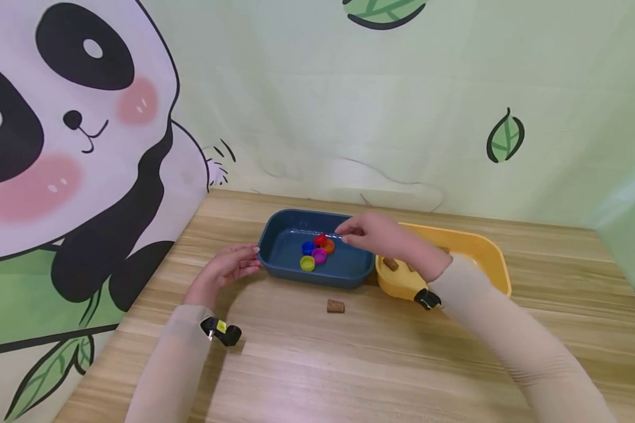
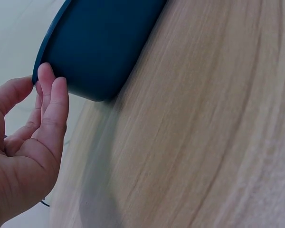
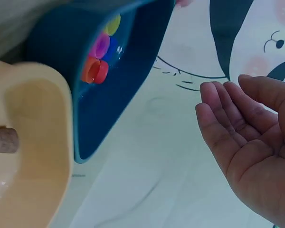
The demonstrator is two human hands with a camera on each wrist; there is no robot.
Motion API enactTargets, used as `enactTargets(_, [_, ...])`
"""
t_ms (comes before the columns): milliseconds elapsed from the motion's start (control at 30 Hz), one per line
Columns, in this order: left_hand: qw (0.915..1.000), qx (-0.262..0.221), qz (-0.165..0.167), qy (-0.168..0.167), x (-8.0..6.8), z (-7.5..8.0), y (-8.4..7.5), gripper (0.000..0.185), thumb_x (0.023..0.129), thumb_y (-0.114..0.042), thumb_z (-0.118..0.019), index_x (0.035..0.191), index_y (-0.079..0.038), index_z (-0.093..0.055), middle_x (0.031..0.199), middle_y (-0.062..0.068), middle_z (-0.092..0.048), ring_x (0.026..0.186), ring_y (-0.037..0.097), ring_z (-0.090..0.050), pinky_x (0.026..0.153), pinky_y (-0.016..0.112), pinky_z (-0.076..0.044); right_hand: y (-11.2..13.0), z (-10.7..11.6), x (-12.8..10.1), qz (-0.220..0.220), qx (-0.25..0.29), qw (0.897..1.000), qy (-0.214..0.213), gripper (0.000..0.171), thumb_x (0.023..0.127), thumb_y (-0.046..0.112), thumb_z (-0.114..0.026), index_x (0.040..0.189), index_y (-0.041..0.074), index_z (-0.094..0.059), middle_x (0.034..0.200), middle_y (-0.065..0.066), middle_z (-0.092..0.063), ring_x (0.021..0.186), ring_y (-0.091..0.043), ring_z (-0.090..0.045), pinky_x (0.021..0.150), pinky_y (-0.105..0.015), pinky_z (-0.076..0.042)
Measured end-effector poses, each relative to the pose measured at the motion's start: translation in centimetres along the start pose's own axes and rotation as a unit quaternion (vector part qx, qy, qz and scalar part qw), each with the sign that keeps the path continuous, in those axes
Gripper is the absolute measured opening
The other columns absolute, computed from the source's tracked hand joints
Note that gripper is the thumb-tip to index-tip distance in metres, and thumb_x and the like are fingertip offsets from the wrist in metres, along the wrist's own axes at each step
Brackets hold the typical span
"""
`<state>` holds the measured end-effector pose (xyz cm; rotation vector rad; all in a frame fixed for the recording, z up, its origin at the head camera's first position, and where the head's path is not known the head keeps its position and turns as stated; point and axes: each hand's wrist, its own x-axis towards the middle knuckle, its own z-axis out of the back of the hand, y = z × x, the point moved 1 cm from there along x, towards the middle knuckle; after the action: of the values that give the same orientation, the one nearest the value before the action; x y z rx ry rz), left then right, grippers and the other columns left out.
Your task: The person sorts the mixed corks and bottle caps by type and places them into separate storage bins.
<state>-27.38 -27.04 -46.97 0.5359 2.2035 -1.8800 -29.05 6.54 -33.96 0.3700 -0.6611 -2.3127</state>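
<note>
At its left end, the dark blue tray has its rim pinched between the thumb and fingers of my left hand; the left wrist view shows the fingers against the outer wall. Several small round cap-like pieces lie grouped inside the tray, among them a red one, a magenta one and a yellow one. Over the tray's right part hovers my right hand, its fingers loosely bent with nothing between them. The right wrist view shows its palm bare.
A yellow tray stands against the right end of the blue one, partly hidden by my right forearm. Brown cork pieces lie in it. One cork lies on the wooden table in front of the blue tray. A printed cloth hangs behind.
</note>
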Motion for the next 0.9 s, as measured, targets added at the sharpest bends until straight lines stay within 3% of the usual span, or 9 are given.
enactTargets(200, [0.9999, 0.008, -0.007, -0.001, 0.0, 0.1, 0.1, 0.051, 0.106, -0.008, -0.049, 0.149, 0.015, -0.032, 0.078, -0.006, -0.073, 0.073, 0.003, -0.071, 0.073, 0.015, -0.062, -0.4, -1.0, -2.1, -0.004, 0.015, 1.000, -0.025, 0.029, 0.102, 0.013, -0.061, 0.128, 0.001, -0.069, 0.116, -0.016, -0.076, 0.074, -0.015, -0.059, 0.068, -0.022, -0.051])
enactTargets(333, [0.9994, 0.005, -0.026, 0.022, 0.1, 0.5, 0.3, 0.044, 0.103, -0.014, -0.060, 0.137, 0.010, -0.049, 0.082, -0.005, -0.075, 0.076, 0.004, -0.073, 0.076, 0.017, -0.063, -0.7, -1.7, -3.1, -0.003, 0.020, 0.999, -0.045, 0.027, 0.102, 0.013, -0.062, 0.124, 0.001, -0.071, 0.115, -0.015, -0.076, 0.083, -0.015, -0.063, 0.076, -0.024, -0.056])
enactTargets(433, [0.9991, 0.007, -0.031, 0.028, 0.0, 0.7, 0.4, 0.045, 0.101, -0.018, -0.065, 0.135, 0.008, -0.053, 0.084, -0.006, -0.076, 0.078, 0.005, -0.073, 0.077, 0.018, -0.063, -1.0, -2.3, -3.5, -0.005, 0.032, 0.998, -0.050, 0.026, 0.102, 0.013, -0.062, 0.123, 0.001, -0.072, 0.113, -0.015, -0.077, 0.084, -0.015, -0.064, 0.078, -0.026, -0.058])
enactTargets(600, [0.9997, 0.021, -0.009, -0.003, 0.1, 0.3, 0.3, 0.050, 0.106, -0.013, -0.054, 0.147, 0.012, -0.040, 0.081, -0.008, -0.074, 0.076, 0.003, -0.072, 0.077, 0.016, -0.062, -1.5, -3.1, -4.1, -0.010, 0.052, 0.997, -0.050, 0.026, 0.101, 0.012, -0.063, 0.123, 0.000, -0.072, 0.111, -0.013, -0.077, 0.088, -0.016, -0.066, 0.082, -0.028, -0.060])
enactTargets(900, [0.9998, 0.004, 0.009, -0.016, 0.0, -0.1, 0.0, 0.048, 0.107, -0.011, -0.050, 0.148, 0.011, -0.037, 0.077, -0.006, -0.074, 0.072, 0.004, -0.072, 0.072, 0.017, -0.063, -2.3, -5.6, -4.6, -0.016, 0.063, 0.997, -0.049, 0.025, 0.099, 0.013, -0.066, 0.119, 0.000, -0.073, 0.103, -0.011, -0.078, 0.085, -0.014, -0.065, 0.075, -0.021, -0.056])
